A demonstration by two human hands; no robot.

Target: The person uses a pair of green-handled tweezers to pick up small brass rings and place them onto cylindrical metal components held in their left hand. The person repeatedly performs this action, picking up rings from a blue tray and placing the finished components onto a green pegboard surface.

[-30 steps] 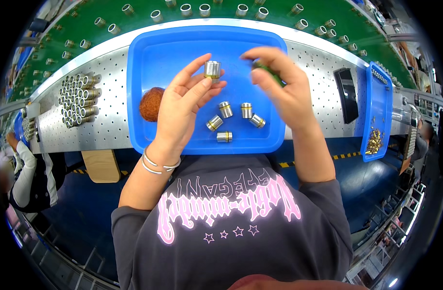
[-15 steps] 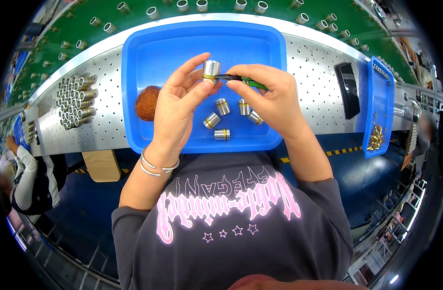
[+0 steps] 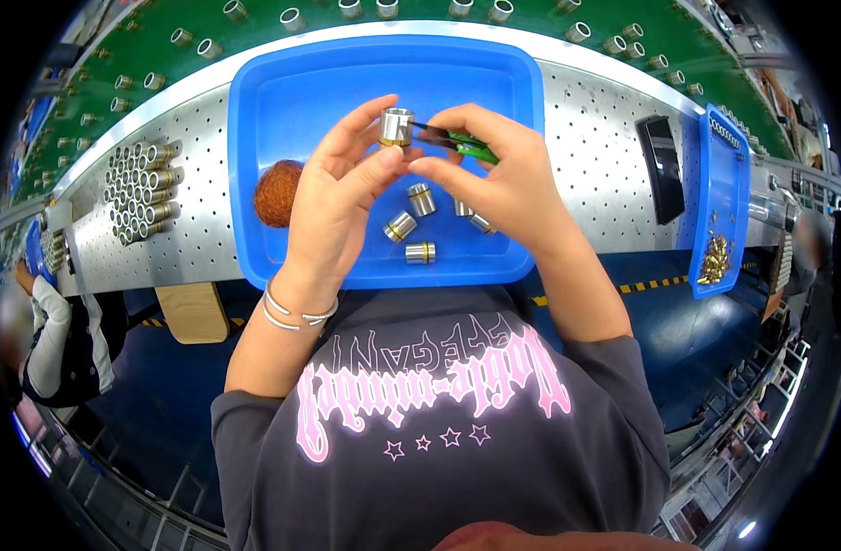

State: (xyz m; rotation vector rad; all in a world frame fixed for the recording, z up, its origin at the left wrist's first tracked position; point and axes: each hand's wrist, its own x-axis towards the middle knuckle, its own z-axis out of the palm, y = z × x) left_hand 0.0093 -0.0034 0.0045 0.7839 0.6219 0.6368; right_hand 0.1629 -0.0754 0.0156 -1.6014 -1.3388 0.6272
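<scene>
Above the blue tray (image 3: 384, 275), my left hand (image 3: 340, 188) is closed on a shiny metal sleeve (image 3: 396, 127), held upright between thumb and fingers. The sleeve's open end faces up, and a yellowish ring circles its lower end. Closed on small green-handled snips (image 3: 471, 147), my right hand (image 3: 503, 174) is just right of the sleeve. Two slim dark blades stand apart, the upper one reaching the sleeve's side; whether it touches, I cannot tell. Below my hands, several similar ringed sleeves (image 3: 420, 253) lie in the tray, some partly hidden by my right hand.
A brown fibrous ball (image 3: 278, 195) sits at the tray's left. Many sleeves (image 3: 143, 193) are grouped on the perforated metal bench (image 3: 209, 170). At right are a black device (image 3: 661, 170) and a narrow blue tray (image 3: 703, 211) with brass-coloured pieces (image 3: 714, 260). Beyond runs a green belt (image 3: 255, 23) carrying sleeves.
The snips' blades have moved from the sleeve's lower ring up toward its upper side and now stand apart. The sleeve has shifted slightly left and up. My right hand has moved a little left.
</scene>
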